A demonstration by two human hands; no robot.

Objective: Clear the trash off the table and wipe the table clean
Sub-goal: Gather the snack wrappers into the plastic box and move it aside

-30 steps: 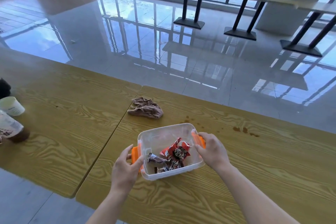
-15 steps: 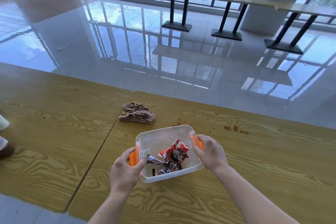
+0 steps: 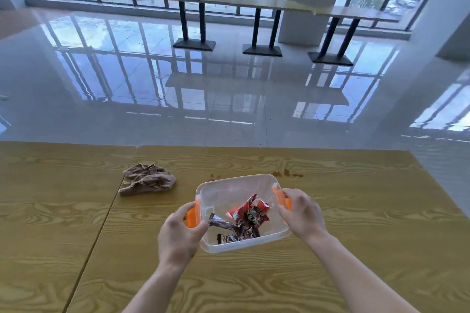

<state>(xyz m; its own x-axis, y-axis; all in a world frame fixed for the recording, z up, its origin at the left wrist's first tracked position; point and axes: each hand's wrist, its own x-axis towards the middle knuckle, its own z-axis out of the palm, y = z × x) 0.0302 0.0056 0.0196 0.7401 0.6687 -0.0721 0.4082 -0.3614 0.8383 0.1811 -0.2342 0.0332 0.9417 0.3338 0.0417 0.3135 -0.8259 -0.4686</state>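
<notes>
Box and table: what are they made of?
The box looks like clear, glossy plastic; the wrappers show through its walls. Its handles look like orange plastic. The table is wood or wood-look laminate, I cannot tell which: swirly grain lines, smooth faintly shiny top.

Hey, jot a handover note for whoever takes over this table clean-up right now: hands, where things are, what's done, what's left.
Left-hand grip holds the clear box by its left orange handle; right-hand grip holds the right orange handle.
Wrappers lie inside the box. Brown cloth lies crumpled on the table, left of the box, with no hand on it.
Done: wrappers collected.
Left: wipe the brown stains behind the box.
</notes>
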